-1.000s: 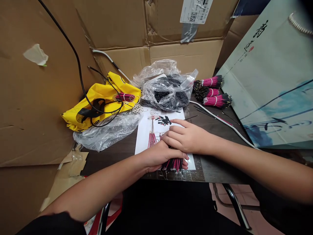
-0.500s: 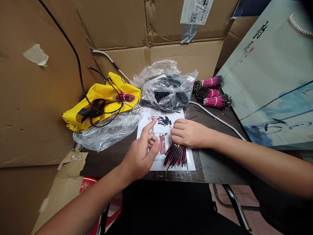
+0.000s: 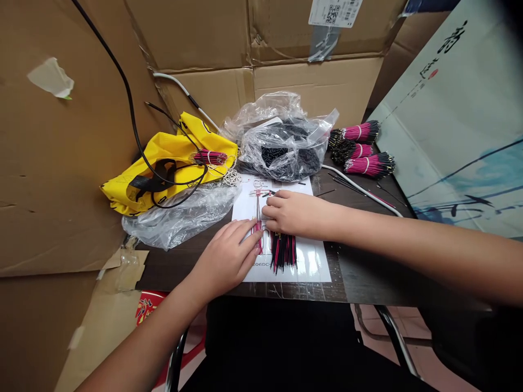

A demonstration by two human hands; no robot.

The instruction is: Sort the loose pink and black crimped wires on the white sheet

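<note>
On a printed sheet (image 3: 310,261), my right hand (image 3: 292,212) is closed with curled fingers over the upper end of a bundle of black and red wires (image 3: 284,253). The lower wire ends fan out below it toward the table's front edge. Just to the left, my left hand (image 3: 229,253) has its fingertips drawn together on a few thin pink wires (image 3: 259,239), partly covered by the fingers. Small black tubes (image 3: 266,194) show beyond the right fingertips; that hand hides most of them.
Behind the sheet lies a clear plastic bag (image 3: 286,149) of black pieces. A yellow bag (image 3: 163,158) with a black cable (image 3: 128,92) is at left. Tied wire bundles (image 3: 365,163) sit at the back right, near loose wires (image 3: 355,188). Cardboard (image 3: 310,90) walls the back.
My left hand has come down from a raised, open-fingered pose onto the pink wires. My right hand and the wire bundle have shifted left, covering most of the small black tubes.
</note>
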